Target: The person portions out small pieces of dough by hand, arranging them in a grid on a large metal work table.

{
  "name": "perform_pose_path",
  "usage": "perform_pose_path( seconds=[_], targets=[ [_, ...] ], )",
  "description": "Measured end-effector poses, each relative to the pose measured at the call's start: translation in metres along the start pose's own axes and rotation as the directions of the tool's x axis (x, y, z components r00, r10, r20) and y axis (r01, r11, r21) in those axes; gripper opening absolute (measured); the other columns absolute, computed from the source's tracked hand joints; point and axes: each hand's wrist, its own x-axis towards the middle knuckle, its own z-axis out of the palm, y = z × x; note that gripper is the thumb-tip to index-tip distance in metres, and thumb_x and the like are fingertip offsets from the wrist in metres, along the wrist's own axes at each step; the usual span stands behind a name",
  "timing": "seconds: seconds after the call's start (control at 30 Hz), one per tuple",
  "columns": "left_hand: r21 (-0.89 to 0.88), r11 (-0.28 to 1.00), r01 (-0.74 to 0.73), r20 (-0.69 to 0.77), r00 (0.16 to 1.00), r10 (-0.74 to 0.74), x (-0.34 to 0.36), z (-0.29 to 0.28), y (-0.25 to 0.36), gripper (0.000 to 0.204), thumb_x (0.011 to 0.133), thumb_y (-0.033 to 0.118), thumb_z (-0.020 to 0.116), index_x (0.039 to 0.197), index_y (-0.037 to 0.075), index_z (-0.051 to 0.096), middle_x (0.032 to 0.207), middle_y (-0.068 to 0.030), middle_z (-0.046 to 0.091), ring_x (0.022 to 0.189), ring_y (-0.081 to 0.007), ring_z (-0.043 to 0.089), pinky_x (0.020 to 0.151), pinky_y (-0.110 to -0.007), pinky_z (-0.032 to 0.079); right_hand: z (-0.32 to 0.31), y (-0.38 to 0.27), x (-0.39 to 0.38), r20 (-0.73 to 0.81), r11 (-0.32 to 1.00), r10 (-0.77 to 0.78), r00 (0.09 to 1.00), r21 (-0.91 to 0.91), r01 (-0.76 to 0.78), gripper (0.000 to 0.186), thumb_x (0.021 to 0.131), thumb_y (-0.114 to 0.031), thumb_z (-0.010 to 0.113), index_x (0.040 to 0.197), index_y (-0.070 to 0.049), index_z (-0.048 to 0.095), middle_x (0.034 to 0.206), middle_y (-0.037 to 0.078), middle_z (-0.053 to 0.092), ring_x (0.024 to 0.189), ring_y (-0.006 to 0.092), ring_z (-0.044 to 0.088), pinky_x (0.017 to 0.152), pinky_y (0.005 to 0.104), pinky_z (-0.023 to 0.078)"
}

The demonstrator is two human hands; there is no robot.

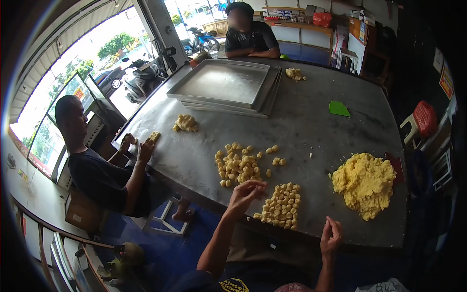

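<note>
While the left hand [245, 191] hovers over the steel table [311, 121], its fingers are pinched together, tips just beside the near cluster of small dough pieces [282, 207]; whether a piece sits between them cannot be told. Right hand [331, 237] is raised off the near table edge, fingers curled toward the thumb, nothing visible in it (the grip itself is too small to read).

Near cluster: yellow lumps packed in rough rows, close to the table's near edge. Second, looser scatter of dough pieces [238, 165] lies just beyond it, toward the table's middle. Big mound of yellow dough [365, 182] sits well to the right, apart from both clusters.

Further back: stack of flat metal trays [226, 85], a small dough lump [186, 123] in front of them, another lump [294, 73] at the far side, a green scraper [338, 108] lying flat.

Seated person at the left edge of the table has one hand [145, 150] by a bit of dough. Another person [250, 36] sits at the far end, arms on the table.
</note>
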Motion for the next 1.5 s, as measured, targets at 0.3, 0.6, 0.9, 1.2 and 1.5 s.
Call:
perform_pose_path(
  seconds=[0.3, 0.6, 0.9, 1.2, 1.5],
  targets=[
    [0.577, 0.815, -0.058, -0.166, 0.968, 0.187, 0.011, 0.01, 0.024, 0.026, 0.096, 0.026, 0.067, 0.11, 0.004, 0.068, 0.091, -0.0108, 0.071, 0.083, -0.0209, 0.067, 0.073, -0.036, 0.052, -0.004, -0.003, 0.0, 0.011, 1.0, 0.017, 1.0, 0.012, -0.017, 0.016, 0.096, -0.002, 0.059, 0.108, 0.0, 0.069, 0.086, 0.011, 0.063, 0.073, 0.0231, 0.062, 0.063, 0.0344, 0.049],
    [0.807, 0.566, -0.168, 0.062, 0.978, 0.201, -0.011, 0.033, -0.012, 0.027, 0.089, 0.029, 0.071, 0.099, 0.004, 0.073, 0.096, -0.0162, 0.069, 0.092, -0.0304, 0.065, 0.082, -0.041, 0.051, 0.0, 0.002, -0.001, 0.001, 1.0, 0.004, 1.0, 0.021, -0.004, 0.016, 0.096, -0.002, 0.06, 0.109, -0.001, 0.069, 0.086, 0.011, 0.063, 0.072, 0.0231, 0.062, 0.062, 0.0348, 0.049],
    [0.729, 0.677, 0.106, -0.119, 0.993, -0.027, -0.023, 0.023, 0.002, 0.022, 0.084, 0.02, 0.075, 0.092, 0.0, 0.07, 0.096, -0.0157, 0.071, 0.089, -0.029, 0.069, 0.078, -0.039, 0.054, -0.001, 0.0, -0.001, 0.005, 1.0, 0.006, 1.0, 0.015, -0.007, 0.016, 0.096, -0.002, 0.06, 0.108, 0.0, 0.069, 0.084, 0.011, 0.062, 0.072, 0.0234, 0.061, 0.062, 0.0357, 0.048],
    [0.242, 0.969, -0.051, -0.205, 0.973, 0.102, -0.013, 0.014, -0.003, 0.028, 0.101, 0.024, 0.059, 0.109, -0.002, 0.067, 0.081, -0.005, 0.07, 0.067, -0.0096, 0.064, 0.061, -0.026, 0.05, -0.003, -0.007, 0.001, 0.0, 0.999, 0.014, 1.0, 0.046, -0.014, 0.017, 0.098, -0.005, 0.058, 0.109, 0.0, 0.069, 0.084, 0.008, 0.061, 0.072, 0.0171, 0.06, 0.064, 0.0313, 0.047],
    [-0.068, 0.997, 0.032, -0.072, 0.997, -0.037, -0.007, -0.004, -0.012, 0.035, 0.103, 0.03, 0.057, 0.11, -0.003, 0.066, 0.092, -0.0078, 0.069, 0.073, -0.0106, 0.062, 0.065, -0.026, 0.051, -0.004, -0.007, 0.002, 0.002, 1.0, 0.012, 1.0, 0.015, -0.012, 0.015, 0.095, -0.002, 0.061, 0.107, 0.001, 0.069, 0.087, 0.012, 0.064, 0.076, 0.0234, 0.064, 0.065, 0.0356, 0.05]
  ],
)
